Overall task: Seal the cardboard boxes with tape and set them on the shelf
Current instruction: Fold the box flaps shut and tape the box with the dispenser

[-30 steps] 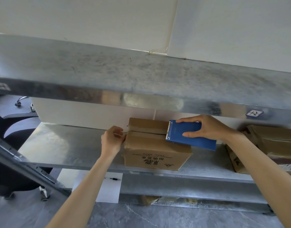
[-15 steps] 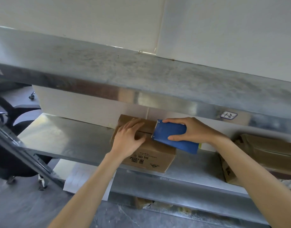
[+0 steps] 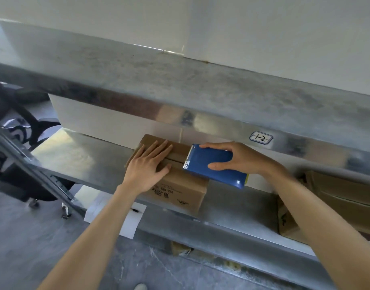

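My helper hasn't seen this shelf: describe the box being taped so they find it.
On the lower metal shelf, below and left of the handwritten label, sits a small cardboard box. Unlike the larger box to its right, it has a left hand flat on top and a blue tape dispenser at its seam.

L hand (image 3: 147,166) flat, fingers straight | R hand (image 3: 234,158) grips tape dispenser (image 3: 205,155), thumb front, other fingers prob. behind

Two bare forearms (image 3: 92,237), left hand (image 3: 147,166), right hand (image 3: 238,159), perhaps a pale shoe toe (image 3: 140,287)
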`<state>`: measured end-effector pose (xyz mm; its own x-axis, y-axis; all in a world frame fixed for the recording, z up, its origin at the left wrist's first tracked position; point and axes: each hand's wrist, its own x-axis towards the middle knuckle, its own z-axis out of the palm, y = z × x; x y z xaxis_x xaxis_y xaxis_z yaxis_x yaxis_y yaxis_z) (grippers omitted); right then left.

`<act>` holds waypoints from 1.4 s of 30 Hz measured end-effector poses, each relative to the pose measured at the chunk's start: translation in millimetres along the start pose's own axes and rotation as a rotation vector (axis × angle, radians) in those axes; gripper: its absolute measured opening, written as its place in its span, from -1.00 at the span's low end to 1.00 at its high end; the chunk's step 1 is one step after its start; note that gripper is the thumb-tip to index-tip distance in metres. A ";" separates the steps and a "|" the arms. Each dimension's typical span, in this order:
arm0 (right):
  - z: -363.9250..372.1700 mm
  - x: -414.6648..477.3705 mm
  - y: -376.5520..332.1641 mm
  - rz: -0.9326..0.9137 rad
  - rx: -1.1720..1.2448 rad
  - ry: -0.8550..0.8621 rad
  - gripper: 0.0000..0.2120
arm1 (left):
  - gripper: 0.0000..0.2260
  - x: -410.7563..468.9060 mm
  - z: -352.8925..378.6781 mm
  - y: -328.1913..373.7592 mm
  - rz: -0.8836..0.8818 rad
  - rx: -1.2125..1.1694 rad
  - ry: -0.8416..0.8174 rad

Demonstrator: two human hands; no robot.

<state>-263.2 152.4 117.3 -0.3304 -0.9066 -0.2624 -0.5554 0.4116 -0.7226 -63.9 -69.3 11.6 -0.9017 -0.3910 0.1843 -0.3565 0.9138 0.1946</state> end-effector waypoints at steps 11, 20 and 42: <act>-36.1 -50.8 58.9 0.109 0.111 -0.011 -0.51 | -0.42 5.5 1.4 0.3 -0.025 0.004 -0.006; -40.3 -63.1 77.1 0.130 0.078 -0.025 -0.47 | -0.43 6.1 4.5 -0.6 -0.042 0.003 0.033; -2.2 -18.5 44.1 0.177 -0.109 0.009 -0.48 | -0.45 5.6 9.3 4.7 -0.056 -0.025 0.105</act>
<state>-283.3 187.6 91.7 -0.4368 -0.8184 -0.3735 -0.5671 0.5728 -0.5918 -72.9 -66.1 4.5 -0.8494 -0.4523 0.2719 -0.3985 0.8875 0.2314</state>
